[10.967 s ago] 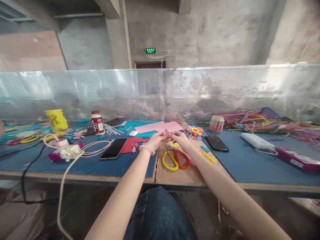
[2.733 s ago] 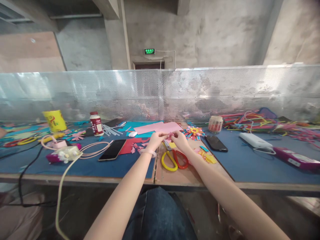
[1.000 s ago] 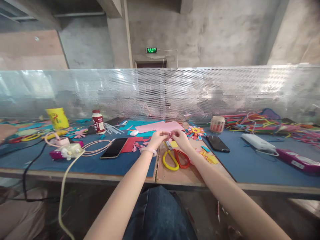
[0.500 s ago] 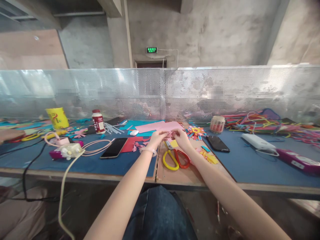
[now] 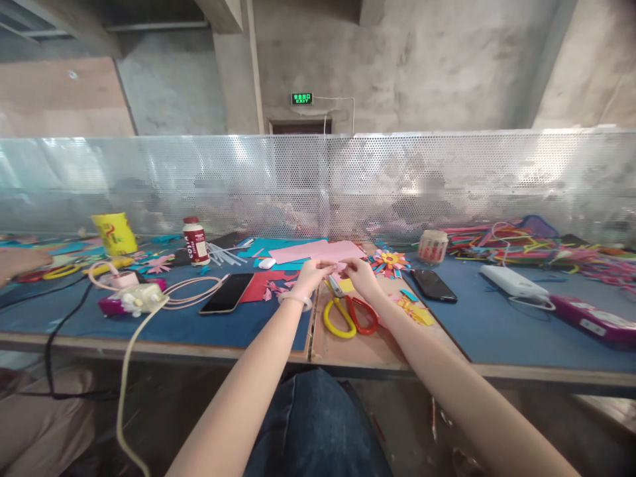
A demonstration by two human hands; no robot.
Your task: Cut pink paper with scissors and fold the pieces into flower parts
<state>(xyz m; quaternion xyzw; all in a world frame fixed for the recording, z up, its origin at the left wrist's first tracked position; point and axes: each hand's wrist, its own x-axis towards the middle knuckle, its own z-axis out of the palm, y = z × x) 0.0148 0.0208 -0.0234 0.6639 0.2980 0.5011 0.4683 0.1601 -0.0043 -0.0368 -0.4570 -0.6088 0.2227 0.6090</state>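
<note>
My left hand [image 5: 309, 277] and my right hand [image 5: 360, 275] meet above the table's middle, both pinching a small pink paper piece [image 5: 340, 267] between their fingertips. A pale bracelet circles my left wrist. Just below the hands lie scissors with one yellow and one red handle [image 5: 348, 314] on the brown board. Larger pink paper sheets [image 5: 318, 252] lie flat behind the hands. A multicoloured paper flower [image 5: 388, 261] sits to the right of my right hand.
Two black phones [image 5: 227, 293] [image 5: 433, 285] lie on the blue mat. A red-capped bottle [image 5: 194, 242], yellow cup [image 5: 114, 234], cables, a white power bank [image 5: 511, 281] and coloured paper strips [image 5: 517, 240] surround them. A perforated metal screen [image 5: 447, 179] closes the back. Another person's hand [image 5: 14, 261] shows far left.
My hands stay together on the pink paper piece, fingers shifting only slightly. The other person's hand at far left has come further into view.
</note>
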